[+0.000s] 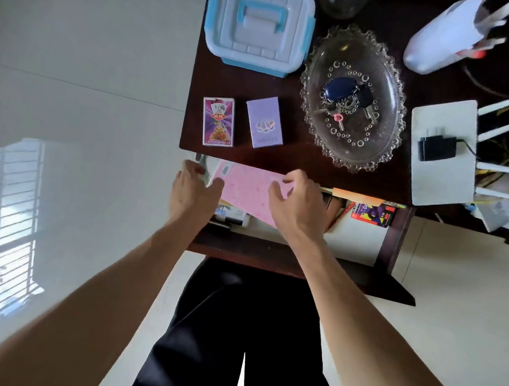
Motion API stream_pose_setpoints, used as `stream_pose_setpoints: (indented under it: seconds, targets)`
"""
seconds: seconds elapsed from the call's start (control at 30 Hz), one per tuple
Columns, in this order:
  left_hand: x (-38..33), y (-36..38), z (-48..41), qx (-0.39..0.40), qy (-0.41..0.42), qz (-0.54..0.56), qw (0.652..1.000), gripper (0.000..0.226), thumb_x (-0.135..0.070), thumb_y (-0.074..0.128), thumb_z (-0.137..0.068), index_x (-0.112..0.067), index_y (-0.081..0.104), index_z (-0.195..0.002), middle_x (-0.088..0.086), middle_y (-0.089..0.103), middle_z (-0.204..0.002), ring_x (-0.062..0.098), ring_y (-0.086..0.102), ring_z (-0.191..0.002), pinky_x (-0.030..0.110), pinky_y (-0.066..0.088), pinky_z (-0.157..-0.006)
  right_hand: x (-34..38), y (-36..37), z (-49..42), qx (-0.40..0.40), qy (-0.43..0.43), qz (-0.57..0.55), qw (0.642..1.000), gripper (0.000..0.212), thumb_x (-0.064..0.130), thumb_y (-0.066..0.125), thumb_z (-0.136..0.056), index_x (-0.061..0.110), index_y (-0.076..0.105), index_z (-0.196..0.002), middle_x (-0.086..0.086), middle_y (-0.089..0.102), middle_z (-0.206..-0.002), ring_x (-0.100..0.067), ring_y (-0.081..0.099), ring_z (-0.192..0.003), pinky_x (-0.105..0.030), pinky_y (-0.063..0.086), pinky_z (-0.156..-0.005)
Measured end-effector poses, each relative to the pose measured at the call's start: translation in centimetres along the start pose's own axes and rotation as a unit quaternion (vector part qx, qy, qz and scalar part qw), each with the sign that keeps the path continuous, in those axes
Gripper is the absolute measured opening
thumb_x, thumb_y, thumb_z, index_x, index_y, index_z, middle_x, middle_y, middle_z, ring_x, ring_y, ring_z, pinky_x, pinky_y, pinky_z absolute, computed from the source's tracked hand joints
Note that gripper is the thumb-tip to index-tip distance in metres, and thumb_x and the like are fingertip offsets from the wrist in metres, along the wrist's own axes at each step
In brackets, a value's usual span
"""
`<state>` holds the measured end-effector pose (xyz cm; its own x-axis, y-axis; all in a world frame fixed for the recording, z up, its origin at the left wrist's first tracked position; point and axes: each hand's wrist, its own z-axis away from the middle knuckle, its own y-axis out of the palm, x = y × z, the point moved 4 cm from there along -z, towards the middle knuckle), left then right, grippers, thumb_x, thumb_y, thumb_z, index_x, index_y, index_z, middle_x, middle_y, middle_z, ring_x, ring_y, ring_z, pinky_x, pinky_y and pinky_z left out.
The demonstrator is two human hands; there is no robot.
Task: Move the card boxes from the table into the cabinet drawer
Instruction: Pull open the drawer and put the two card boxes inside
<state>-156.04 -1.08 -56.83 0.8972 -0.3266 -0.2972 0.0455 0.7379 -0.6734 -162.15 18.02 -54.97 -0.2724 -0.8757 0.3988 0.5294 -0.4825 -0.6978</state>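
From my remote seat I read the scene from the left: my left hand (195,184) is down in the open drawer (354,239) at its left end, fingers loosely curled and apart, thumb against the left edge of a pink sheet (247,188) lying on top of the drawer's contents; I cannot tell whether it actually pinches the sheet or only rests on it. On the desk (283,161) above, near the front-left corner, the two card boxes sit untouched: the purple printed card box (218,121) closest to the left edge, and just beside it, slightly apart, the lilac card box (264,122). Behind them, toward the back-left corner, stands a white storage box with blue clips (259,26). My right hand (291,198) hovers over the right part of the pink sheet, fingers spread and bent, holding nothing that I can make out. Further right a glass dish (380,151) with keys (345,97) occupies the middle of the desk, and a white board carrying a black charger (436,148) hangs over the front-right corner. By my judgement the task is barely begun: the drawer is open and I seem to be making room, but neither box has been moved, so both pickups and placements remain.
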Motion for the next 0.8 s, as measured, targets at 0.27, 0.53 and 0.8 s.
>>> stream_pose_setpoints:
  seconds: [0.27, 0.53, 0.8]
  targets:
    - [-7.2, -0.3, -6.0, -0.014, 0.047, -0.03, 0.998, 0.092, -0.047, 0.072, -0.067, -0.028, 0.019, -0.14, 0.018, 0.043, -0.125, 0.044, 0.051, -0.112, 0.05, 0.045, -0.093, 9.2, 0.6, -7.7, -0.028, -0.069, 0.122, 0.99, 0.059, 0.037, 0.061, -0.088, 0.027, 0.042, -0.143, -0.012, 0.046, -0.131, -0.035, 0.049, -0.119, -0.039, 0.036, -0.072]
    - [-6.6, 0.1, -7.8, -0.023, 0.093, -0.126, 0.987, 0.094, -0.047, 0.074, -0.068, -0.043, 0.014, -0.141, 0.015, 0.045, -0.118, 0.039, 0.056, -0.104, 0.041, 0.042, -0.07, 10.1, 2.1, -9.6, -0.01, -0.051, 0.151, 0.987, 0.056, 0.028, 0.066, -0.089, 0.027, 0.042, -0.14, -0.012, 0.046, -0.131, -0.036, 0.05, -0.117, -0.045, 0.046, -0.078]
    - [-4.6, -1.2, -3.4, 0.037, 0.159, -0.096, 0.982, 0.089, -0.039, 0.075, -0.06, -0.039, 0.023, -0.132, 0.013, 0.052, -0.11, 0.037, 0.059, -0.09, 0.042, 0.054, -0.073, 6.7, 0.3, -3.3, -0.035, -0.096, 0.14, 0.985, 0.053, 0.021, 0.067, -0.078, 0.027, 0.051, -0.128, -0.009, 0.055, -0.11, -0.033, 0.057, -0.096, -0.04, 0.049, -0.069]
